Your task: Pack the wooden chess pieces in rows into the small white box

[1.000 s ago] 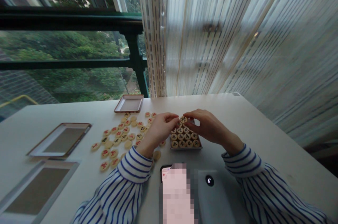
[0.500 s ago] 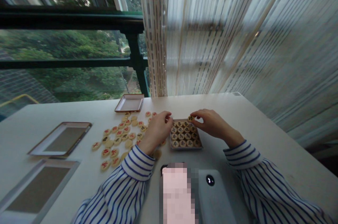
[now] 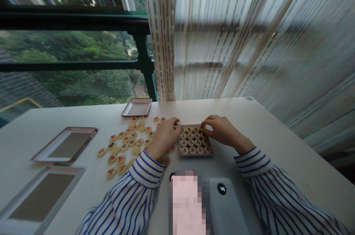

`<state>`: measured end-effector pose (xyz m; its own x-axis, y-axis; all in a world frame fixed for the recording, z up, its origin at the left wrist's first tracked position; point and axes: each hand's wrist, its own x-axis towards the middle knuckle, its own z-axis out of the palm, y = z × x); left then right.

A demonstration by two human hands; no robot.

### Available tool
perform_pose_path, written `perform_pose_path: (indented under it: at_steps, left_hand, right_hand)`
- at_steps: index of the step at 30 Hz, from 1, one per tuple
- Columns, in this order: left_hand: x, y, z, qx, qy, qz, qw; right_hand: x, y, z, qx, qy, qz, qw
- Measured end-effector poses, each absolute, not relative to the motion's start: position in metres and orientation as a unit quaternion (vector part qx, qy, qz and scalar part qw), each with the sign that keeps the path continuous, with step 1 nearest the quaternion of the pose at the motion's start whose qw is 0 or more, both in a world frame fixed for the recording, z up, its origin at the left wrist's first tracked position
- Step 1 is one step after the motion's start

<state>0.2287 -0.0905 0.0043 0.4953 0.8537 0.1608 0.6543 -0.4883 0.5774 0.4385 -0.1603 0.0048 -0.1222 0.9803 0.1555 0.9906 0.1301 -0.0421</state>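
A small open box (image 3: 197, 155) holds rows of round wooden Chinese chess pieces with black characters. At the box's far right corner, my right hand (image 3: 223, 129) pinches one chess piece (image 3: 202, 127) between thumb and fingertips, level with the back row. My left hand (image 3: 165, 135) is curled against the box's far left corner, its fingertips at the edge; part of its grip is hidden. Left of the box lie many loose chess pieces (image 3: 134, 135), some with red characters, some black, some blank side up. My left forearm covers a few of them.
Three shallow trays or lids lie to the left: a small one (image 3: 137, 108) at the back, a larger one (image 3: 65, 145), and another (image 3: 41, 198) near the front. A phone with a blurred screen (image 3: 185, 201) and a pale device (image 3: 226, 209) lie close to me. Curtains (image 3: 210, 43) hang behind the table.
My right hand has brought its chess piece slightly down into the box's far right corner. My left hand stays at the box's left side.
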Motion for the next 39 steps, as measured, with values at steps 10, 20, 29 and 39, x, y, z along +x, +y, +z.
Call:
perform_pose_path:
  at_steps: [10,20,29,39]
  left_hand:
    - [0.2282,-0.0909,0.0029,0.847,0.450,0.184,0.213]
    - [0.2273,-0.0902,0.0020,0.851,0.443,0.188,0.209]
    - [0.2274,-0.0915,0.0042,0.855,0.440,0.183,0.205]
    - [0.2278,-0.0927,0.0056,0.856,0.443,0.186,0.193]
  right_hand:
    - [0.4369,-0.1595,0.0052,-0.667,-0.743,-0.025,0.061]
    - [0.4374,-0.1599,0.0049,-0.662,-0.747,-0.027,0.060]
    - [0.4370,-0.1600,0.0047,-0.664,-0.745,-0.024,0.062]
    - [0.4362,-0.1601,0.0053,-0.674,-0.738,-0.017,0.038]
